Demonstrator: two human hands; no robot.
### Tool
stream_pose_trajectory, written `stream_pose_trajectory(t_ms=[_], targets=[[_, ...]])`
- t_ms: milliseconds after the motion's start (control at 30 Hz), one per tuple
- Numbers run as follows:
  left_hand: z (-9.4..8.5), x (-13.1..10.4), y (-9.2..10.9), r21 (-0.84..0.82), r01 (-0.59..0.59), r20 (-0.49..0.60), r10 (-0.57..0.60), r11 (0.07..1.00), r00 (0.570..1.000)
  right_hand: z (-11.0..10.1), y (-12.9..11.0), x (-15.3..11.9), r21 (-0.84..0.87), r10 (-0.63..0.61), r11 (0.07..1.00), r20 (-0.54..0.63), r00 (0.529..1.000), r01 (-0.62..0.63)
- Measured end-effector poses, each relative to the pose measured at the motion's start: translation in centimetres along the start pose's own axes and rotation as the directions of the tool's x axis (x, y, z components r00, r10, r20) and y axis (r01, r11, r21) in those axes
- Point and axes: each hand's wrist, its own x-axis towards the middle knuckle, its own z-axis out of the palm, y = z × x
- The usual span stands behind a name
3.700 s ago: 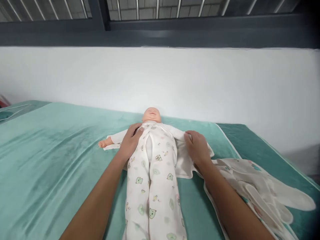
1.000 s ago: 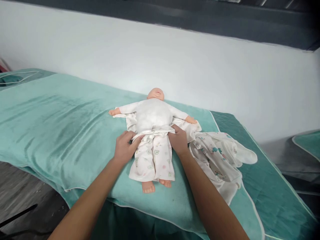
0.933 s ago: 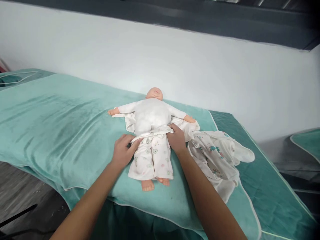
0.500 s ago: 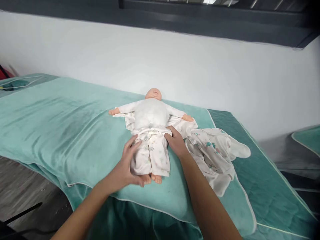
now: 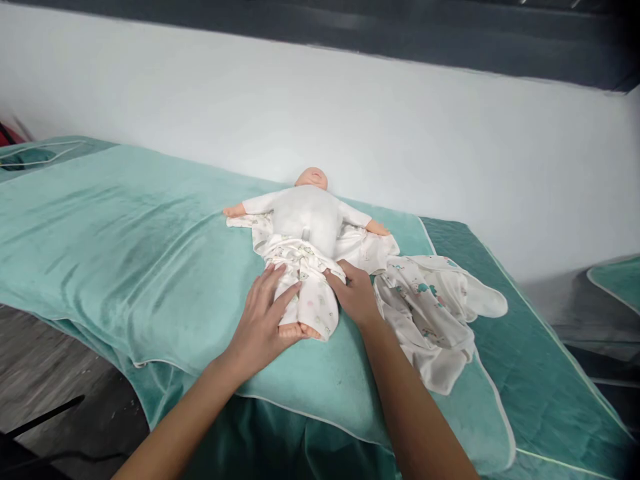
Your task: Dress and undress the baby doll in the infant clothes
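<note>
A baby doll (image 5: 306,212) with a white cloth body lies on its back, its head toward the wall and arms spread. Printed white baby pants (image 5: 314,293) cover its legs up to the hips, the waistband bunched, with the toes showing at the hems. My left hand (image 5: 263,313) is wrapped round the pants on the doll's left-lying leg, thumb across the front. At the waistband's right side, my right hand (image 5: 356,290) pinches the fabric. An open printed baby top (image 5: 367,248) is spread beneath the doll.
A crumpled white printed garment (image 5: 430,300) lies right of the doll. Under everything is a light green blanket (image 5: 150,247) over a darker green cover (image 5: 540,373). The white wall (image 5: 300,107) rises behind the bed, and a dark floor (image 5: 60,367) shows at lower left.
My left hand has closed in on the pants leg from a wider, spread pose. The waistband has shifted and bunched, and the hems now sit lower over the feet. My right hand keeps its hold.
</note>
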Motion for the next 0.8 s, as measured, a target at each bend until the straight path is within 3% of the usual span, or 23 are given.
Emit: stream_pose_trajectory(t_ms=[200, 333, 467, 633, 800], targets=[[-0.2, 0.3, -0.6, -0.012, 0.074, 0.087, -0.073, 0.997, 0.994, -0.3, -0.3, -2.2, 0.102, -0.026, 0.995, 0.145, 0.989, 0.011], [-3.4, 1.0, -0.5, -0.236, 0.14, 0.215, -0.089, 0.962, 0.973, -0.6, -0.6, -3.3, 0.209, -0.018, 0.977, 0.232, 0.973, -0.032], [-5.4, 3.9, -2.5, -0.317, 0.233, 0.132, -0.201, 0.919, 0.971, -0.4, -1.2, -4.9, 0.273, -0.051, 0.962, 0.273, 0.961, -0.027], [-2.3, 7.0, -5.8, -0.302, 0.27, 0.06, -0.265, 0.914, 0.962, 0.8, -1.7, -6.5, 0.044, -0.079, 0.996, 0.186, 0.979, 0.071], [-0.2, 7.3, -6.1, -0.327, 0.323, -0.012, -0.345, 0.888, 0.938, 1.4, -1.9, -6.8, -0.055, -0.129, 0.989, 0.126, 0.984, 0.136]])
